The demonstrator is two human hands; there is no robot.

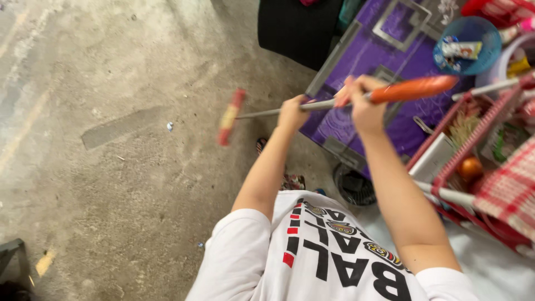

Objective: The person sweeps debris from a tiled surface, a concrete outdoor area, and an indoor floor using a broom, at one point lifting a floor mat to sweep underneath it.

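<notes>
Rough grey concrete floor (111,167), stained, scattered with small bits of litter and one pale scrap (170,126); a darker rectangular patch (120,127) left of centre. Seen from above, over a white T-shirt with bold black and red lettering (329,256).

Left hand (292,113) wrapped shut around the thin grey metal shaft of a long-handled broom (312,105), lower down toward the head. Right hand (362,108) closed on the same shaft higher up, just below the orange plastic grip sleeve (415,88). Hands set apart along the handle, likely for leverage and steering of the far end. Red and yellow broom head (230,117) blurred, low over the floor near the pale scrap; contact with the concrete not clear.

Behind the hands, a purple mat with grey geometric lines (384,50) spread on the floor beside a black cushion-like block (298,28). Upper right, a blue round plastic basket (471,42) with a small white and red packet inside. Right edge: a red wire rack (479,134) with a round orange fruit (471,167), a white flat box (434,159) and red-and-white checked cloth (510,189). Below the mat, a dark round mesh basket (354,187).
</notes>
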